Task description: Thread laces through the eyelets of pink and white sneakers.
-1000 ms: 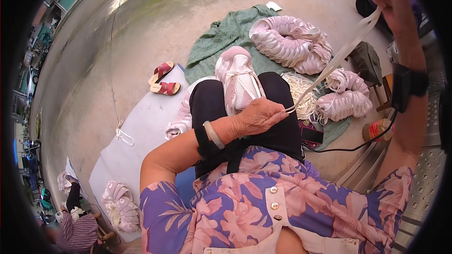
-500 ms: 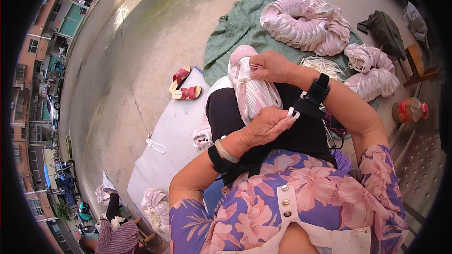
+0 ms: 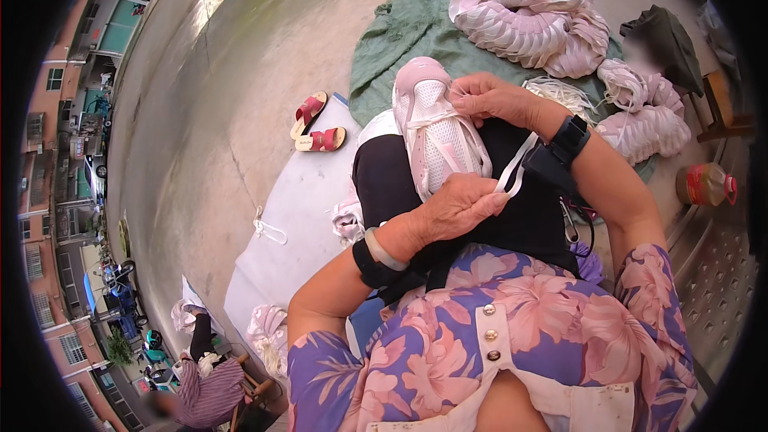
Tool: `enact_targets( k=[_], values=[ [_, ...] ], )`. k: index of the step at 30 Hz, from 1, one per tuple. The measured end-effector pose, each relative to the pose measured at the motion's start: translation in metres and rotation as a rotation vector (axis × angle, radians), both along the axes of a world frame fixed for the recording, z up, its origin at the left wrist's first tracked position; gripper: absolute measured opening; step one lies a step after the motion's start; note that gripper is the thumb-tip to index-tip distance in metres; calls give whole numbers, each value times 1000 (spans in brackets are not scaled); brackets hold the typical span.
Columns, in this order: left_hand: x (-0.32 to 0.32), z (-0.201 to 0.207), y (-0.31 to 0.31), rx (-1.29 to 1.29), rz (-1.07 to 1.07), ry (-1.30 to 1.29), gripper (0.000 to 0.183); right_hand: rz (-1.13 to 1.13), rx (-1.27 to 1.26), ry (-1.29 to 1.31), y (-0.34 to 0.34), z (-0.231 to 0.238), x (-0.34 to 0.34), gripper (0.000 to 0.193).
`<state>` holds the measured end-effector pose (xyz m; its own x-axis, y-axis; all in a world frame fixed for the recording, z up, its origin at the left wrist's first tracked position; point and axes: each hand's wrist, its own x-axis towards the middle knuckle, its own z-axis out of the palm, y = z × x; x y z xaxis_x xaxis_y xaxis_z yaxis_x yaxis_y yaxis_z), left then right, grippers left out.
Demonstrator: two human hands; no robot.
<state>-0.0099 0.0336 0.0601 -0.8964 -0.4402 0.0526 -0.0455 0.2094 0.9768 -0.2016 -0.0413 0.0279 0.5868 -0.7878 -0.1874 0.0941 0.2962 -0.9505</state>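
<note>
Left hand (image 3: 460, 208) pinching the white lace (image 3: 516, 172); right hand (image 3: 488, 98) closed on lace near the toe of the pink shoe (image 3: 436, 132) resting on the lap. Best kept flat and untwisted, pulled evenly. Green cloth (image 3: 404, 32), stacked shoes (image 3: 528, 20), red sandals (image 3: 318, 124) on concrete outdoors.

we see bright daylight, even and soft, with only faint shadows on the concrete ground (image 3: 240, 96). the fisheye bends the buildings (image 3: 72, 112) at the left rim and leaves black corners. the pink shoe (image 3: 436, 132) and both hands look sharp; the far seated person (image 3: 200, 388) at the lower left is blurred.
</note>
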Motion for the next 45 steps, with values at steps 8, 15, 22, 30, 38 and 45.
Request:
enact_targets(
  k=[8, 15, 22, 30, 38, 45],
  values=[
    [0, 5, 3, -43, -2, 2, 36, 26, 27, -3, -7, -5, -8, 18],
    [5, 7, 5, -42, -2, -8, 35, 115, 18, -11, -11, -4, -8, 17],
    [5, 13, 8, -7, 57, 15, 36, -186, -338, 342, -20, 1, 12, 34],
    [0, 31, 12, 363, 21, -2, 38, -252, -439, 802, -20, 21, 30, 40],
    [-13, 59, 21, 122, -187, 119, 40, -283, -372, 811, -22, 8, 34, 47],
    [-19, 60, 27, -248, -160, 147, 32, -272, -374, 649, -16, 4, 24, 34]
  ],
)
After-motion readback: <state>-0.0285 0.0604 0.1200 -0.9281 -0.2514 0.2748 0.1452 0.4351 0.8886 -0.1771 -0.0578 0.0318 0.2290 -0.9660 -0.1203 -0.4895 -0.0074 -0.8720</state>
